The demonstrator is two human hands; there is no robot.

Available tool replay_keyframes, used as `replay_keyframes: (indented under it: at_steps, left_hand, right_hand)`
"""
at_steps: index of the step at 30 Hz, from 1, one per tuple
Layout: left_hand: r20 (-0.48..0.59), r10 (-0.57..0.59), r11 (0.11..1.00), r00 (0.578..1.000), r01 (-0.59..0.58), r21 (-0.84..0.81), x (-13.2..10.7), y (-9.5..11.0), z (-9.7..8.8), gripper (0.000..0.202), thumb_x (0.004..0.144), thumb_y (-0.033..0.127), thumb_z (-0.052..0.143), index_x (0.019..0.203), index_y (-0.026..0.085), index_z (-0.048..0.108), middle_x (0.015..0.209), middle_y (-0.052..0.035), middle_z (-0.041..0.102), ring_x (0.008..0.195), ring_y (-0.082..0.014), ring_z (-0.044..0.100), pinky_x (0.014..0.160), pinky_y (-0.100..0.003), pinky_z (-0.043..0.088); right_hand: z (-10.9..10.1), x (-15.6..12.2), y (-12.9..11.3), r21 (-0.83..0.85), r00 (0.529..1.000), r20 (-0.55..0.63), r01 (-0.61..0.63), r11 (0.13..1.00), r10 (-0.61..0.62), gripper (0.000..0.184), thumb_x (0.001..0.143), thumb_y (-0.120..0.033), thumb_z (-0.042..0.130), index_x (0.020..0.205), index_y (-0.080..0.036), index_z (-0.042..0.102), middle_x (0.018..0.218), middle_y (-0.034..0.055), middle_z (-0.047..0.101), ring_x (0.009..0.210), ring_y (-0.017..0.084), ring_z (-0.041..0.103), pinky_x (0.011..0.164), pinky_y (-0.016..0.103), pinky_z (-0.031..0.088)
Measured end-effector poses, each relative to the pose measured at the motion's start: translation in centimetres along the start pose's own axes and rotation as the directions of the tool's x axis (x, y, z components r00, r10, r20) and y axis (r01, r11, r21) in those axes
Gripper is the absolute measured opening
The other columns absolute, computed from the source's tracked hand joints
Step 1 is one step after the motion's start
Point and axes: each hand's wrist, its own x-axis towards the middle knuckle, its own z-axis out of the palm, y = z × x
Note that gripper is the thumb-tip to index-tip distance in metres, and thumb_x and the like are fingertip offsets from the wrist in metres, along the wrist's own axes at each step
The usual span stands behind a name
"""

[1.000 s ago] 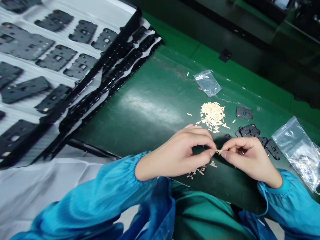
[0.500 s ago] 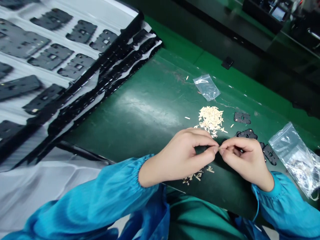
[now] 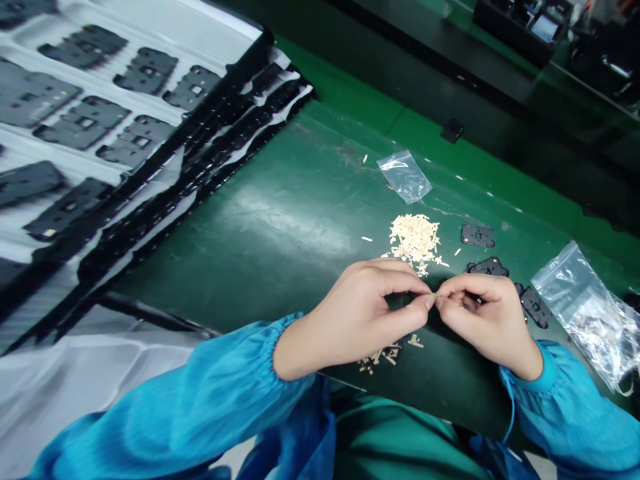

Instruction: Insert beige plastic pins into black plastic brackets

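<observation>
Left hand: the person's left hand (image 3: 361, 315), curled, pinches with thumb and forefinger closed on one end of a narrow pale beige strip (image 3: 436, 297); the other fingers fold in toward the palm.

Right hand: the person's right hand (image 3: 485, 321) faces the left hand, its thumb and forefinger closed on the strip's other end, its remaining fingers curled.

Held piece: the strip sits between the two sets of fingertips, just above the middle of the bench; it is tiny and partly hidden, so its exact shape is hard to make out.

Beige pieces: a loose heap of similar pale beige strips (image 3: 414, 239) lies just beyond the hands, and a smaller scatter of pale pieces (image 3: 381, 357) lies just below the left hand's fingers.

Bench: a scuffed dark green work mat (image 3: 280, 267) runs across the middle of the frame under everything.

Black parts: flat black perforated frames (image 3: 477, 235) lie right of the heap, some half hidden behind the right hand.

Bags: a small clear plastic bag (image 3: 404, 177) lies above the heap; a larger clear zip bag (image 3: 583, 313) holding silvery pieces lies at the right edge.

Upper left: rows of black frames (image 3: 145, 70) rest on white plastic sheets (image 3: 165, 27), stacked at the mat's edge.

Sleeves: shiny blue elasticated sleeves (image 3: 175, 407) cover both forearms.
</observation>
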Motion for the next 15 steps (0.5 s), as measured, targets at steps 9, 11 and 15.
replay_keyframes:
  at_steps: [9, 11, 15]
  left_hand:
    - [0.019, 0.015, 1.0, 1.0, -0.016, 0.022, 0.1, 0.0, 0.0, 0.022, 0.088, 0.015, 0.058, 0.074, 0.019, 0.074, 0.073, -0.0011, 0.071, 0.068, -0.0148, 0.062, 0.066, -0.029, 0.051]
    - [0.022, 0.031, 0.998, 0.999, -0.032, 0.061, 0.2, -0.6, -0.2, 0.022, 0.089, 0.016, 0.057, 0.076, 0.019, 0.075, 0.074, -0.0011, 0.072, 0.069, -0.0151, 0.064, 0.067, -0.029, 0.052]
    - [-0.098, 0.006, 0.894, 0.995, 0.038, 0.447, 0.7, -2.3, -0.9, 0.025, 0.09, 0.023, 0.059, 0.07, 0.019, 0.072, 0.069, -0.0031, 0.069, 0.07, -0.0192, 0.064, 0.068, -0.032, 0.051]
  right_hand:
    - [0.0, 0.0, -0.1, -0.064, 0.998, -0.004, 0.056, 0.996, -0.056, 0.012, 0.079, -0.016, 0.065, 0.072, -0.018, 0.073, 0.054, -0.0046, 0.05, 0.048, 0.008, 0.038, 0.047, 0.023, 0.034]
    - [0.0, 0.0, -0.1, -0.051, 0.999, -0.011, 0.043, 0.998, -0.043, 0.011, 0.078, -0.015, 0.064, 0.072, -0.018, 0.073, 0.054, -0.0046, 0.051, 0.048, 0.008, 0.038, 0.047, 0.023, 0.033]
    - [0.0, 0.1, 0.1, 0.068, 0.999, 0.003, -0.042, 0.997, 0.042, 0.01, 0.077, -0.015, 0.064, 0.071, -0.018, 0.072, 0.052, -0.0056, 0.049, 0.047, 0.007, 0.036, 0.045, 0.022, 0.031]
